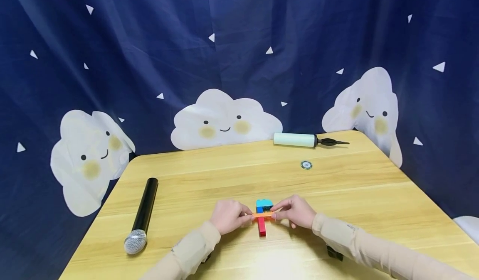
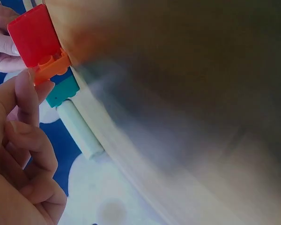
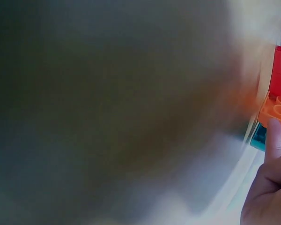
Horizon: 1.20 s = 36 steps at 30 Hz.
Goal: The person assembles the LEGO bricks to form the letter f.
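Observation:
My left hand (image 1: 230, 217) pinches the left end of an orange toy building brick (image 1: 263, 215) with thumb and fingertips. At its right end, my right hand (image 1: 297, 212) pinches the same brick. The orange piece lies crosswise over a red brick (image 1: 262, 227) that points toward me. Behind it are a blue brick (image 1: 259, 209) and a teal curved brick (image 1: 264, 203). In the left wrist view, studs show on the orange brick (image 2: 54, 69), beside the upright red brick (image 2: 35, 37). A right fingertip touches the orange brick (image 3: 280, 110) in the right wrist view.
A black microphone (image 1: 145, 211) with a silver head lies on the left of the wooden table (image 1: 202, 172). Toward the back right are a round poker chip (image 1: 306, 165) and a pale green hand pump (image 1: 295, 139). A dark blue cloud-patterned curtain (image 1: 149, 35) hangs behind.

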Available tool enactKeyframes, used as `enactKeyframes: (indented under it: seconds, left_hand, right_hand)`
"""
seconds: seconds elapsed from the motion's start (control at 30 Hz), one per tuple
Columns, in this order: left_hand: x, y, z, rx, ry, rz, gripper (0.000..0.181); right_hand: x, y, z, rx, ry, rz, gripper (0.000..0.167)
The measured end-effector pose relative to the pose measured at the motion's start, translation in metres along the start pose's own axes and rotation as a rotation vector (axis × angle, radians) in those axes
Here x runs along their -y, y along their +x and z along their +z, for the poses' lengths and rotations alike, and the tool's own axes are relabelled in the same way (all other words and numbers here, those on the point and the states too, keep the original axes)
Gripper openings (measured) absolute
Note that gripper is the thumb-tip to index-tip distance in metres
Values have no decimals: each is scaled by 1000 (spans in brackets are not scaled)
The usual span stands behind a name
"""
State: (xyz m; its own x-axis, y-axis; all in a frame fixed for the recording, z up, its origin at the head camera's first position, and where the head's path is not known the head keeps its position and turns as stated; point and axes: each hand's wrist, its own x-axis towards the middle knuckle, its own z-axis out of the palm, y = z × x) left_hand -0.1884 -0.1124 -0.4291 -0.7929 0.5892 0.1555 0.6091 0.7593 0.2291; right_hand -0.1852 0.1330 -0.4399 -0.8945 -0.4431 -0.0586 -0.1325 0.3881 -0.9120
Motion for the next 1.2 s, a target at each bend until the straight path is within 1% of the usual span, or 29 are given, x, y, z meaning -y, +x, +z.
enactKeyframes:
  seconds: [0.1, 0.37, 0.43, 0.53, 0.6, 0.7, 0.77, 0.97, 1.1, 1.2]
  left_hand:
    - [6, 9, 1, -14, -9, -22, 15]
    - [21, 28, 3, -51, -7, -94, 17]
    - [24, 32, 4, -54, -16, -112, 16]
    - [28, 39, 4, -42, -44, -136, 17]
    - [30, 43, 5, -38, -54, -142, 17]
    - [34, 50, 4, -44, -41, -152, 17]
    - [37, 54, 5, -50, -19, -157, 17]
    - [43, 60, 4, -46, 19, -177, 16]
    - [44, 61, 2, -52, 13, -176, 15]
    - [44, 61, 2, -57, 6, -176, 15]
  right_hand:
    - [0, 10, -3, -31, -9, 19, 22]
    - [-3, 36, -7, -95, 17, 88, 25]
    - [-3, 41, -7, -115, 43, 118, 25]
    - [-4, 49, -7, -145, 106, 166, 25]
    - [-4, 54, -6, -173, 148, 194, 25]
    - [-5, 61, -6, -210, 190, 219, 24]
    - [-5, 64, -6, -221, 207, 231, 24]
    - [-4, 74, -7, -233, 197, 239, 23]
    - [-2, 77, -6, -250, 183, 244, 22]
    - [-2, 78, -7, -248, 182, 248, 23]
